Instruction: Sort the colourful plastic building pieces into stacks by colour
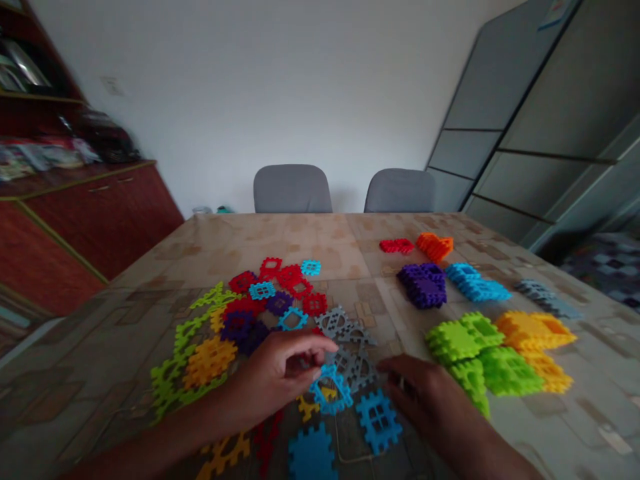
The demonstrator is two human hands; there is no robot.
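Observation:
My left hand (283, 370) is at the middle of the table, its thumb and bent fingers at the upper edge of a blue interlocking tile with a large hole (344, 395). A yellow tile (306, 408) lies partly beneath that blue one. My right hand (433, 393) hovers low, fingers loosely bent and apart, beside a blue window-shaped tile (379, 421). Its fingertips are in shadow. Grey tiles (361, 370) lie between both hands. Close to the near edge is a solid blue tile (313, 455).
Loose red (315, 305), purple (237, 325), green (167, 380) and orange-yellow tiles (210, 360) spread on the left. Stacks sorted by colour stand on the right, including green (457, 340), yellow (535, 330), purple (423, 285) and blue (475, 283). Two grey chairs (293, 189) stand behind.

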